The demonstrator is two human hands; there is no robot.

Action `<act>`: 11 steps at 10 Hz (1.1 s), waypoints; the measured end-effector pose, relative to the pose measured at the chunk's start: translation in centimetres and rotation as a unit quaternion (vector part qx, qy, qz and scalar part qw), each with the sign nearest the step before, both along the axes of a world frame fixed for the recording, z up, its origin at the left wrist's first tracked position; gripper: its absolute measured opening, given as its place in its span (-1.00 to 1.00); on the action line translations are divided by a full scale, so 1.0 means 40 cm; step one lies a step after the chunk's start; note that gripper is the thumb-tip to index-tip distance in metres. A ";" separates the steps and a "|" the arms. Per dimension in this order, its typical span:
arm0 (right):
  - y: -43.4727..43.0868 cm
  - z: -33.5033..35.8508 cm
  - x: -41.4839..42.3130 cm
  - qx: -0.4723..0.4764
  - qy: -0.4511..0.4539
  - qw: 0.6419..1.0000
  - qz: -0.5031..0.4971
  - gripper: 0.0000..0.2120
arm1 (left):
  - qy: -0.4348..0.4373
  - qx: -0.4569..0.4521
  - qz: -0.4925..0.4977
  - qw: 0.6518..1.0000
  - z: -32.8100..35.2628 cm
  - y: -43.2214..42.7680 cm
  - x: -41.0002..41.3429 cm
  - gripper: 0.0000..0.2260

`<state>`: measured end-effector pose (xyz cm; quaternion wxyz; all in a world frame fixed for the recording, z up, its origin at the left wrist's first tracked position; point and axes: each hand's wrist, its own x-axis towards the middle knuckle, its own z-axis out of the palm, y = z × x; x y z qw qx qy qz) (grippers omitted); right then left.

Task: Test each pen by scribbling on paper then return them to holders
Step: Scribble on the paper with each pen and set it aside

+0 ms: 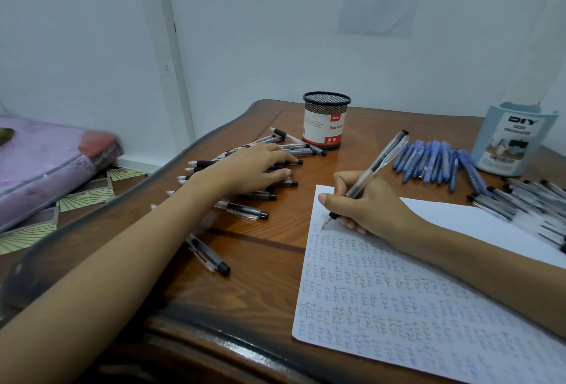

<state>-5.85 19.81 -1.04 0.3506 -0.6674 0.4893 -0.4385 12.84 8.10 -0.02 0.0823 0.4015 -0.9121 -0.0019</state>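
The right hand (367, 204) pinches a clear pen (384, 157) between thumb and fingers, its tip down on the upper left corner of the scribble-covered paper (398, 307) on the bench (254, 298). The left hand (254, 169) lies with fingers spread flat on loose black pens (245, 209) at ten o'clock from the paper. The mesh holder (326, 120) stands at twelve o'clock and the pale blue holder (514, 141) at two, with blue pens (435, 163) lying between them.

Your left forearm (137, 245) and right forearm (474, 258) are bare right to the near edge. Your 2 hands, left hand (257, 166) and right hand (367, 203), are bare too, thumbnails (286, 172) short and unpainted.
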 end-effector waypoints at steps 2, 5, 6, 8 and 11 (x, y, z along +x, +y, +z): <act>-0.001 0.001 0.000 0.010 0.007 1.000 0.001 -0.65 | 0.000 0.001 -0.001 1.000 0.000 0.001 0.000 -0.63; -0.005 -0.001 -0.001 0.004 0.008 1.000 -0.002 -0.65 | -0.003 0.002 0.002 1.000 0.001 0.002 -0.001 -0.63; -0.006 -0.001 -0.001 -0.004 0.014 1.000 -0.007 -0.66 | -0.002 0.002 0.001 1.000 0.001 0.004 0.000 -0.63; -0.008 -0.007 0.001 -0.034 0.019 0.999 -0.010 -0.64 | -0.002 0.002 0.003 1.000 0.003 0.005 -0.001 -0.63; -0.006 -0.005 0.001 -0.037 0.029 0.999 -0.007 -0.66 | -0.004 0.005 0.003 1.000 0.004 0.007 -0.001 -0.63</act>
